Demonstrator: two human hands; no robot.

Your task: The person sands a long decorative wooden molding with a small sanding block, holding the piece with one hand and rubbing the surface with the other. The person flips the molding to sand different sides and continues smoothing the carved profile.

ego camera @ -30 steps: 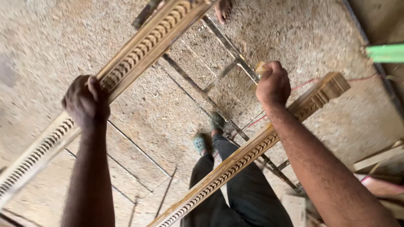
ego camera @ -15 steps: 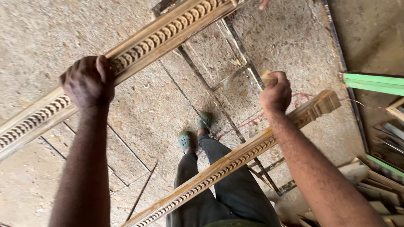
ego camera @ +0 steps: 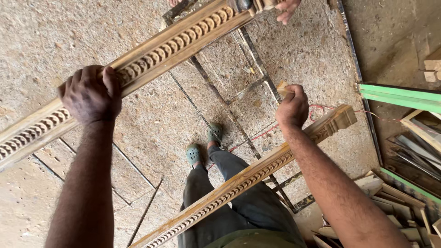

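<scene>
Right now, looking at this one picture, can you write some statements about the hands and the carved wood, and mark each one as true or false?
1. The left hand grips a carved wooden rail. True.
2. The right hand is open and empty. False: it is closed around a small wooden piece.
3. A second carved rail passes under the right forearm. True.
4. The person is barefoot. False: green clogs are on the feet.
5. Another person's hand touches the far end of the upper rail. True.
</scene>
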